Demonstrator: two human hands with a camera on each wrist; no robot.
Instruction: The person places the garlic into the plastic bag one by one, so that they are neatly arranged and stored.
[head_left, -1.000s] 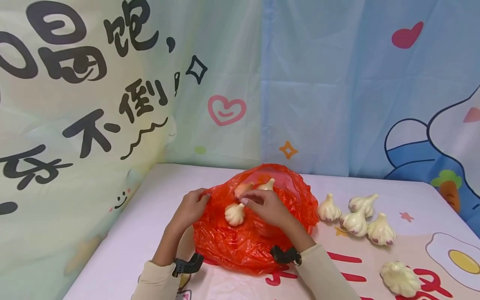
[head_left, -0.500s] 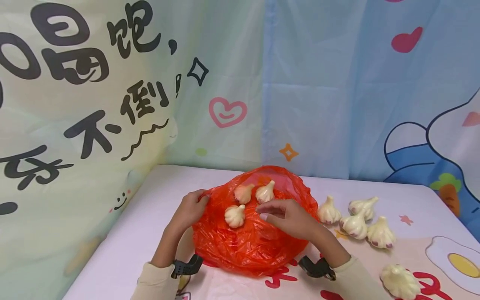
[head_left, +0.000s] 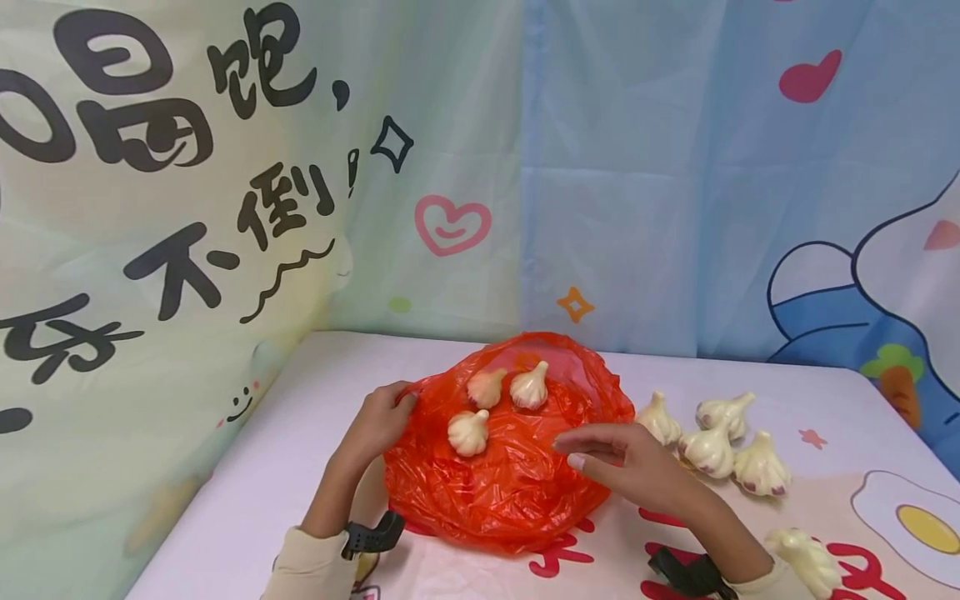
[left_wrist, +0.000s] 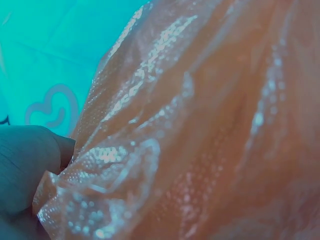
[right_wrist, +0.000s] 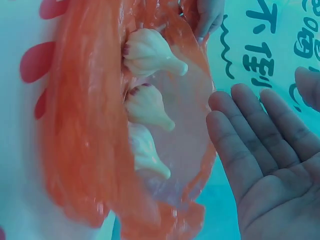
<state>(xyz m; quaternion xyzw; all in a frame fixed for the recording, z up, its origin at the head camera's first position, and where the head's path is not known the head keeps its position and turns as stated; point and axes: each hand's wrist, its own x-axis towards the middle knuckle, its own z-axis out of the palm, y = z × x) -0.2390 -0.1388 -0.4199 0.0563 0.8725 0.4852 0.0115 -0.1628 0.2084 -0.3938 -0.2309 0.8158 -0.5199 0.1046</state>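
A red plastic bag (head_left: 510,492) lies spread with its mouth open on the table. My left hand (head_left: 380,423) pinches its left rim; in the left wrist view the thumb (left_wrist: 37,150) presses the crinkled film. Inside the bag sit three garlic bulbs: one nearer the front (head_left: 468,433), a pinkish-looking bulb (head_left: 486,388) behind it, and another bulb (head_left: 529,386) to its right. My right hand (head_left: 637,462) hovers over the bag's right side, holding nothing. Its fingers look extended in the right wrist view, palm (right_wrist: 285,195) toward the camera.
Right of the bag several garlic bulbs (head_left: 708,450) stand grouped together. One more bulb (head_left: 806,560) lies nearer the front, partly behind my right forearm. A printed cloth (head_left: 600,167) hangs behind the table (head_left: 360,354).
My right hand has drawn back from the garlic in the bag, moving right and toward me. The bulbs in the bag now show fully. My left hand keeps its hold on the rim.
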